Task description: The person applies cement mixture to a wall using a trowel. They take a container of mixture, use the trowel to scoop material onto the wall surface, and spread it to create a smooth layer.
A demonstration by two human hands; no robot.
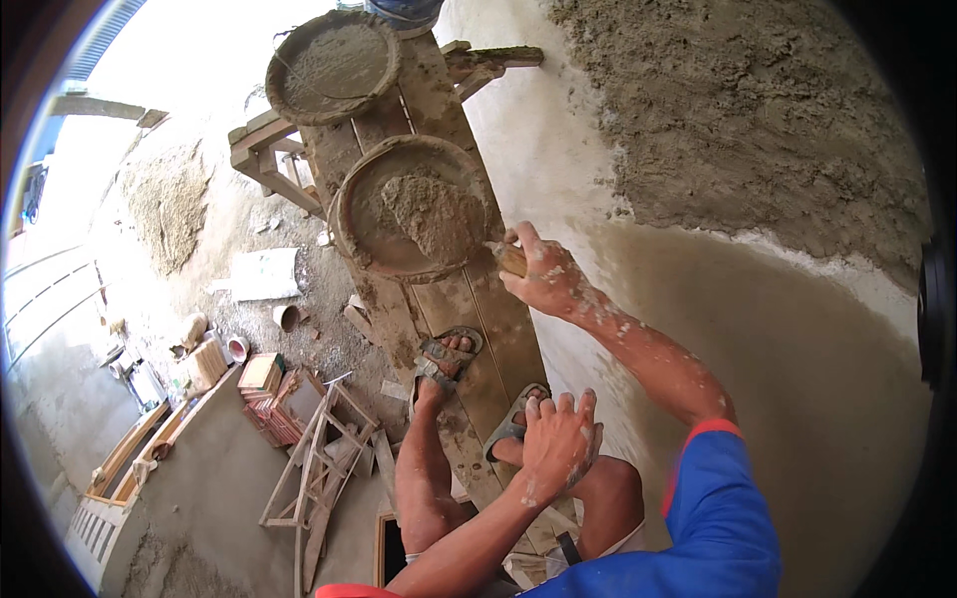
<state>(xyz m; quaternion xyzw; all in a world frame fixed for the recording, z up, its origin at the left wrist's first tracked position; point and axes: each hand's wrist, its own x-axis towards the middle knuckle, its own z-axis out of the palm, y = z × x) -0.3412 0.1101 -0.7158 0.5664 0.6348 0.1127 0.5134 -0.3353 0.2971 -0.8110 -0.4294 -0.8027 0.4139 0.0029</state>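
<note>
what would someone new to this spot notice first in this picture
The eye would probably fall first on the nearer round basin, above and left of centre on the plank platform, with heaped mortar inside. At its right rim, the right hand grips a wooden handle. Next might come the rough, dark patch on the wall, at upper right.

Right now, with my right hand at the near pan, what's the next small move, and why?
I'd probably ease the tool left into the mortar for a modest scoop: the right hand has its grip around the wooden handle at the right rim of the near pan, and the mound lies just beside it.
</note>
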